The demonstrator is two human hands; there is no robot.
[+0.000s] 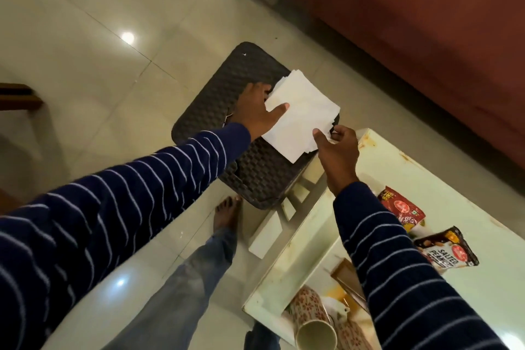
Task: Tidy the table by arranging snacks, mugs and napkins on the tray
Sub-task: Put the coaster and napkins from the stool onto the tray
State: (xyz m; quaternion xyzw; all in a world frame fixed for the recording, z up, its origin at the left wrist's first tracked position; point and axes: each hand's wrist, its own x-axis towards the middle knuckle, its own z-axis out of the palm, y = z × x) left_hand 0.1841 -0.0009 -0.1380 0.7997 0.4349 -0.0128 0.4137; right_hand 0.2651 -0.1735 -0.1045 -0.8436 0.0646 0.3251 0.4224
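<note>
A stack of white napkins (298, 116) is held over a dark woven tray-like surface (227, 79) beside the table. My left hand (255, 116) grips the stack's left edge, thumb on top. My right hand (338, 148) pinches its near right corner. On the pale table (468, 207) lie a red snack packet (403, 207) and a dark salted-peanuts packet (446, 247). A floral mug (312, 321) lies on its side at the table's near corner, with a second floral mug (352, 332) partly hidden behind my right sleeve.
A brown sofa (426, 23) runs along the far right. A wooden item (349, 273) and stains sit on the table near the mugs. My leg and bare foot (227, 213) stand on the glossy tiled floor (85, 51). Wooden furniture (17, 96) shows at the left edge.
</note>
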